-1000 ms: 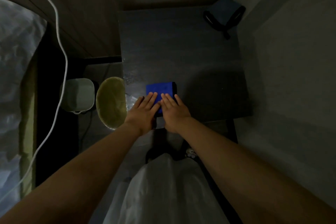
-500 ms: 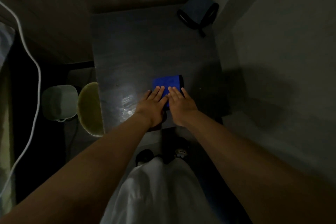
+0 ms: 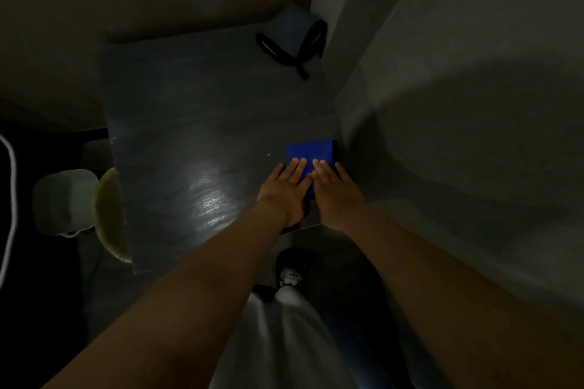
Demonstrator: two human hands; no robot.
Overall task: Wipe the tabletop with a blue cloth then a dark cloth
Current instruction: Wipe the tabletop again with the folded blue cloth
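1. On the dark tabletop (image 3: pixel 189 110), seen from the head camera, a folded blue cloth (image 3: pixel 311 151) lies near the right-hand edge, close to the grey wall (image 3: pixel 442 104).
2. Both hands press flat on the near part of that cloth: the left hand (image 3: pixel 284 191) and the right hand (image 3: pixel 336 189) sit side by side, almost touching.
3. Fingers on each hand are stretched out straight and held together, palms down, gripping nothing; the fingertips rest on the blue fabric.
4. At the far right corner of the table sits a dark rounded object with a black strap (image 3: pixel 297 41); whether it is the dark cloth cannot be told in this dim light.
5. A glossy patch of reflected light (image 3: pixel 208 196) shows on the tabletop left of the hands.
6. Beside the table's left edge stand a pale bucket (image 3: pixel 63 202) and a yellowish round item (image 3: pixel 109 215), partly hidden under the table.
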